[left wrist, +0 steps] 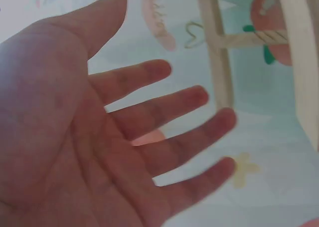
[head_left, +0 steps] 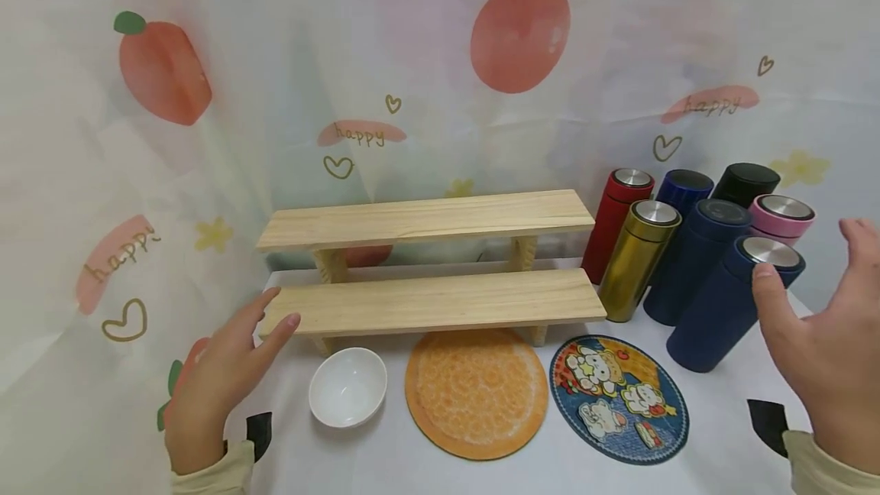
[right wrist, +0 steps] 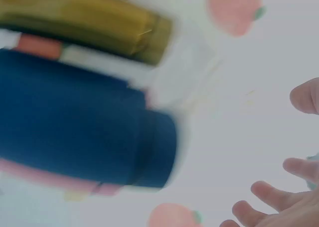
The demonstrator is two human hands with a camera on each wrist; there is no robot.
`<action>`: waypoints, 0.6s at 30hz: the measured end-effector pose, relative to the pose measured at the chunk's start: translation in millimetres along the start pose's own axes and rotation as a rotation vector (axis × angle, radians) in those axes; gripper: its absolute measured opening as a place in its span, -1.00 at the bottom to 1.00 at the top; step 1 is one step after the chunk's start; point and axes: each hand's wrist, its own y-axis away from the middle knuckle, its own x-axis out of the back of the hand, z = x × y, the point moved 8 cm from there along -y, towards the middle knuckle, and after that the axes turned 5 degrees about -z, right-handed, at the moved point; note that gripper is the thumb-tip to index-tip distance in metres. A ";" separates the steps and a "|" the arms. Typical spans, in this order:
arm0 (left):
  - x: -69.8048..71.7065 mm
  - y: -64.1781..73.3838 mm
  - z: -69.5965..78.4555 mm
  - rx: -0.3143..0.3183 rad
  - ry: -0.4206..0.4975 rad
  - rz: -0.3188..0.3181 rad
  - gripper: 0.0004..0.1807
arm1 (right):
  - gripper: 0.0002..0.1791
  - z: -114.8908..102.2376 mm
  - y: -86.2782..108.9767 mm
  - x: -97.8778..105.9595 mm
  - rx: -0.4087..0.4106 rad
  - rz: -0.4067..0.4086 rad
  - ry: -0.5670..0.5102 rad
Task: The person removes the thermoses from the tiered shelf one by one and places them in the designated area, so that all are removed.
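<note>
My left hand (head_left: 221, 373) hovers near the left end of the two-tier wooden shelf (head_left: 433, 301), thumb and fingers spread. In the left wrist view its palm and fingers (left wrist: 184, 149) are bare, holding nothing. My right hand (head_left: 818, 350) is raised at the right, fingers apart, beside a group of thermos bottles. Its thumb overlaps the nearest navy thermos (head_left: 718, 312) in the head view. From the right wrist, that hand's fingertips (right wrist: 274, 194) stand apart from the blurred navy thermos. A gold thermos (head_left: 635, 266) and a red thermos (head_left: 614, 224) stand close to the shelf's right end.
A white bowl (head_left: 348, 388), an orange round mat (head_left: 477, 396) and a blue cartoon-printed round mat (head_left: 619, 399) lie before the shelf. Behind the navy thermos are a pink thermos (head_left: 780, 218), a black thermos (head_left: 745, 183) and other blue ones. A printed cloth (head_left: 440, 143) hangs behind.
</note>
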 end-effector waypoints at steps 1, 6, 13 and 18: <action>0.6 -0.8 7.0 -0.013 -0.013 0.021 -0.16 | -0.13 -13.1 1.9 3.1 0.048 0.031 -0.002; -2.5 -8.8 49.5 -0.188 -0.090 0.257 -0.31 | -0.12 -63.7 8.2 -26.7 0.282 -0.030 -0.090; -34.5 -25.1 81.7 -0.304 -0.210 0.485 -0.31 | -0.14 -97.3 16.7 -104.9 0.334 -0.226 -0.102; -61.2 -31.8 75.8 -0.199 -0.257 0.412 -0.18 | -0.03 -96.1 29.0 -146.3 0.256 -0.408 -0.026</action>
